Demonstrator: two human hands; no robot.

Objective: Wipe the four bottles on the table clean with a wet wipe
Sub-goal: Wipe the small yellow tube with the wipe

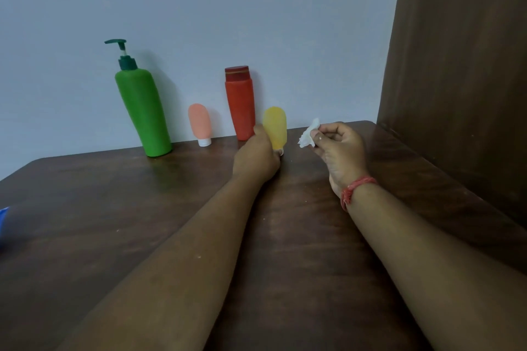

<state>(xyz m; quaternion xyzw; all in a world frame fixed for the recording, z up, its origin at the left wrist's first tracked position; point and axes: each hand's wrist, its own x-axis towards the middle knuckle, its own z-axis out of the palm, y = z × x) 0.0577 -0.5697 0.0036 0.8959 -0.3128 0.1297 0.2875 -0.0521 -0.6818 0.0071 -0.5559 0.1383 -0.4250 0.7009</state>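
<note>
Dark brown wood: the table (119,208), which we take as our landmark, runs to a pale blue-grey wall (256,8) at its far edge.

At the table's left edge we note a blue object (3,222), mostly cut off and not identifiable.

Along the far edge, left to right, we list:
- green pump bottle (142,111), tallest, upright, dark green pump head.
- pink tube (200,122), small, standing on its white cap.
- red bottle (241,105), upright, darker red cap with a thin band.
- yellow tube (275,128), small, translucent, cap downward, just in front of and right of the red bottle.

Our left hand (256,155) grips the yellow tube around its lower end, thumb up its left side; whether the cap touches the table we cannot tell.

Our right hand (340,145), above the table's far right part, pinches a crumpled white wet wipe (309,135) in curled fingers, near the yellow tube but apart from it. A red thread band (355,189) circles that wrist.

Beyond the table's right edge stands a dark wooden panel (462,65).
</note>
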